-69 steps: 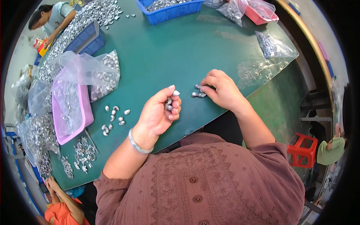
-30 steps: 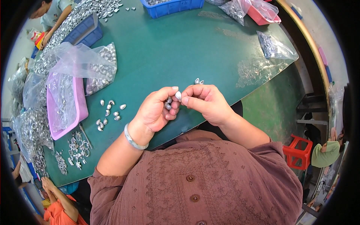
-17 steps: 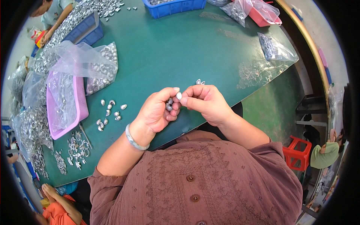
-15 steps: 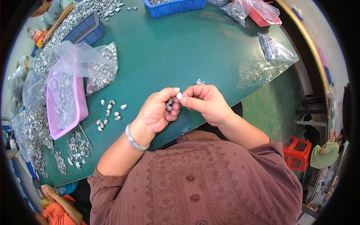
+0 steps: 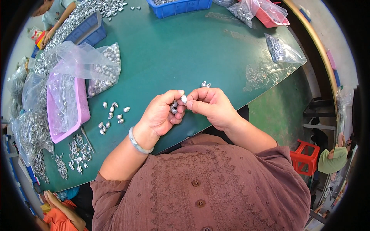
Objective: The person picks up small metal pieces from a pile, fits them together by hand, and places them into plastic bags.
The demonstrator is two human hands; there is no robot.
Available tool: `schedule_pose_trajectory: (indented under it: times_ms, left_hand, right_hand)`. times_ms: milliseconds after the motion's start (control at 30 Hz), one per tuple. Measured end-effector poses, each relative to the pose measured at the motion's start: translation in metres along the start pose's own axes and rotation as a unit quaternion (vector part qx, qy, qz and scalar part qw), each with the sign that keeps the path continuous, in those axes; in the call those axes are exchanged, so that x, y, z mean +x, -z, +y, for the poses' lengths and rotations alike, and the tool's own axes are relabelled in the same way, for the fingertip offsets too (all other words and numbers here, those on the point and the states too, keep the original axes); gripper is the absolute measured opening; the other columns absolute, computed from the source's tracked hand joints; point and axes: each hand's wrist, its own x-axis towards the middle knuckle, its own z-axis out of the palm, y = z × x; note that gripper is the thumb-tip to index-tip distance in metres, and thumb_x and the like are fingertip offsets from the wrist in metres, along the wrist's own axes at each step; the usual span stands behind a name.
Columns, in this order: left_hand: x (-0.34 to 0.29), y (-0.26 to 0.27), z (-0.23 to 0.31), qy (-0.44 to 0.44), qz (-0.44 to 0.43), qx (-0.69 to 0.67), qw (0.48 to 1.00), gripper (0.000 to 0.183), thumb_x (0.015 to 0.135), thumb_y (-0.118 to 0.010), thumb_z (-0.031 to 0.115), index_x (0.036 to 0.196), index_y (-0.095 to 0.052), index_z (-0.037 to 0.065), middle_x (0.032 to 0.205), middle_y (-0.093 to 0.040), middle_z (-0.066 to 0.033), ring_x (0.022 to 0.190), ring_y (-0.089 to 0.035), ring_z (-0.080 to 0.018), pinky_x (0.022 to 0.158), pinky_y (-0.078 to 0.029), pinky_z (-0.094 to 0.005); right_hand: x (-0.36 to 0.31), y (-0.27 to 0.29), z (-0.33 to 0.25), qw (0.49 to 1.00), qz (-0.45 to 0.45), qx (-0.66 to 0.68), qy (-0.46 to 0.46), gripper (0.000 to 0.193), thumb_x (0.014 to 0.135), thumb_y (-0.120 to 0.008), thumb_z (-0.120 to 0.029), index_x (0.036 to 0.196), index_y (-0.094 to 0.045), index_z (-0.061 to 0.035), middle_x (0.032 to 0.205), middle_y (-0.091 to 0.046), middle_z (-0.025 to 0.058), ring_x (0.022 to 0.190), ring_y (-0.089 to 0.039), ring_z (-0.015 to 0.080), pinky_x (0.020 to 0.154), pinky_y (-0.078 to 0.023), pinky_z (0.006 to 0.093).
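Note:
Both of my hands are up over the near edge of the green table. My left hand [image 5: 160, 113], with a pale bangle on its wrist, has its fingers curled around several small silver teardrop-shaped pieces [image 5: 174, 109]. Between the two hands a shiny silver teardrop-shaped piece [image 5: 184, 99] is held up, pinched by the thumb and forefinger of my right hand [image 5: 212, 106]. The tip of my left thumb is right beside that piece. Just beyond my right hand lie a few similar silver pieces [image 5: 204, 84]. More loose teardrop pieces [image 5: 120, 116] are scattered left of my left hand.
On the left stand a pink-purple basket [image 5: 85, 109] and a clear bag of silver pieces [image 5: 106, 71]. Small metal parts [image 5: 79, 152] lie nearer. Blue bins [image 5: 183, 9] and a red basket [image 5: 271, 17] stand farther off. Another person [image 5: 58, 15] sits at the far left; a red stool [image 5: 304, 157] is at right.

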Motion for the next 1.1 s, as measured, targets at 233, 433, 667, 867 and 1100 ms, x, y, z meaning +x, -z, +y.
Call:
schedule_pose_trajectory:
  times_ms: [233, 433, 667, 867, 1100]
  left_hand:
    - [0.001, 0.001, -0.003, -0.026, 0.031, 0.035, 0.999, 0.024, 0.083, -0.051, 0.024, 0.066, -0.050, 0.008, 0.056, -0.049, -0.0022, 0.047, -0.043, -0.0116, 0.038, -0.031, -0.0197]
    - [-0.002, 0.004, 0.003, -0.039, 0.031, 0.010, 0.999, 0.028, 0.085, -0.050, 0.029, 0.066, -0.049, 0.008, 0.059, -0.047, -0.0028, 0.048, -0.042, -0.0120, 0.039, -0.031, -0.0202]
    - [0.007, 0.014, -0.002, -0.034, -0.033, 0.000, 0.999, 0.021, 0.086, -0.048, 0.022, 0.073, -0.051, 0.006, 0.065, -0.049, -0.0032, 0.054, -0.042, -0.0114, 0.043, -0.032, -0.0200]
    - [0.000, 0.021, 0.004, -0.073, -0.031, -0.001, 0.997, 0.019, 0.086, -0.047, 0.016, 0.091, -0.055, 0.000, 0.070, -0.053, -0.0039, 0.056, -0.046, -0.0102, 0.044, -0.035, -0.0177]
    - [-0.002, 0.020, 0.004, -0.096, -0.033, -0.021, 0.995, 0.023, 0.083, -0.047, 0.009, 0.102, -0.053, -0.002, 0.082, -0.055, -0.0069, 0.072, -0.054, -0.0162, 0.060, -0.045, -0.0249]
  right_hand:
    - [0.002, 0.001, -0.001, 1.000, -0.004, -0.026, -0.013, 0.010, 0.081, -0.058, -0.009, 0.079, -0.059, 0.0004, 0.076, -0.059, 0.0024, 0.069, -0.052, 0.0069, 0.066, -0.041, 0.0204]
    - [0.035, 0.018, -0.016, 0.989, 0.010, -0.146, -0.034, 0.007, 0.077, -0.061, -0.011, 0.076, -0.059, -0.0034, 0.069, -0.057, -0.0012, 0.060, -0.048, 0.0054, 0.056, -0.039, 0.0197]
    - [0.172, 0.042, -0.126, 0.966, 0.087, -0.222, 0.100, 0.014, 0.073, -0.065, -0.015, 0.073, -0.058, -0.0032, 0.068, -0.056, 0.0035, 0.058, -0.048, 0.0111, 0.052, -0.040, 0.0265]
    - [0.161, 0.046, -0.123, 0.869, 0.057, -0.472, 0.135, 0.022, 0.076, -0.060, -0.013, 0.095, -0.060, -0.0013, 0.081, -0.060, 0.0037, 0.069, -0.052, 0.0103, 0.064, -0.044, 0.0253]
    - [0.058, 0.072, -0.054, 0.763, -0.131, -0.619, 0.134, 0.018, 0.071, -0.061, -0.007, 0.088, -0.060, -0.0007, 0.081, -0.059, 0.0121, 0.075, -0.057, 0.0241, 0.067, -0.046, 0.0318]
